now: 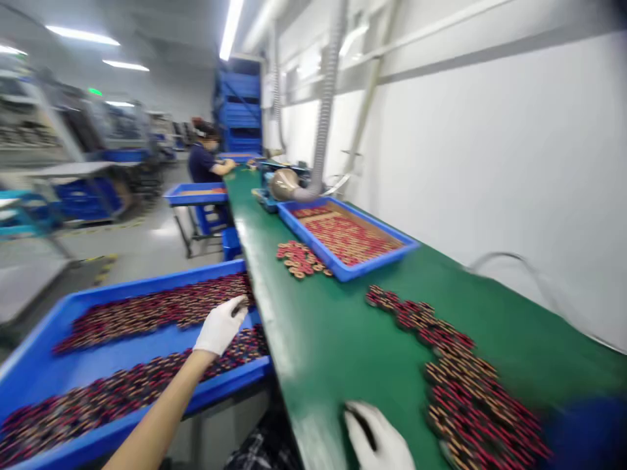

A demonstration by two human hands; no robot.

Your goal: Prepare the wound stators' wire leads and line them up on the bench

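My left hand (220,326), in a white glove, reaches over a blue tray (132,349) on the left. Its thumb and fingers pinch a small dark ring-like part (238,308). Rows of small round red, tan and black parts (161,310) lie in that tray below and beyond the hand. At the bottom, by the green table's near edge, is my right hand (379,440), also white-gloved and blurred. A dark shape shows between its thumb and fingers; whether it is a part or a shadow is unclear. To its right lies a long band of similar parts (470,385).
On the green table (323,339) a second blue tray (343,267) holds red and tan parts, with a loose pile (298,259) beside it. A grey duct hose (326,117) drops behind. Farther off, a person (206,156) sits at the table's left side.
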